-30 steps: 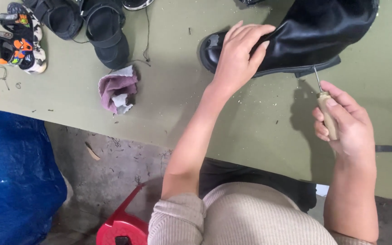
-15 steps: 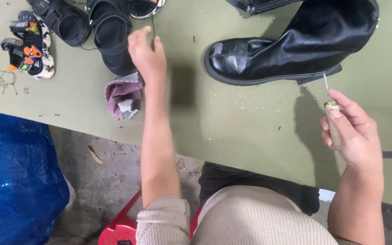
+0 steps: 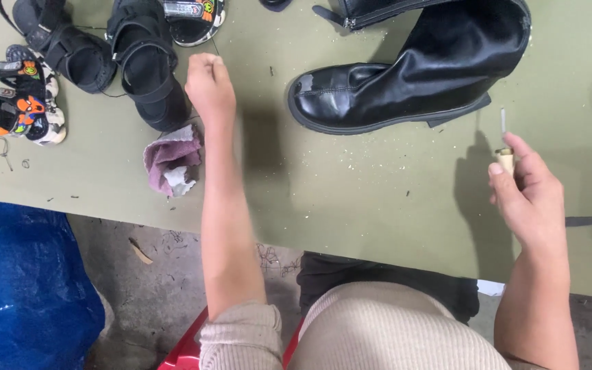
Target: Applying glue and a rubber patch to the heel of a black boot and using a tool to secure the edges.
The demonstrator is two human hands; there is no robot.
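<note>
Since a second ago the left hand (image 3: 210, 87) is gone from the black boot (image 3: 405, 75), lying sideways on the green table (image 3: 351, 185), now fisted near the black sandal (image 3: 146, 68); the right hand (image 3: 530, 195) is gripping the awl (image 3: 503, 147).

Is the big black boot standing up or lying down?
Lying down. The black boot rests on its side on the green table, its tall shaft stretched flat toward the right.
</note>
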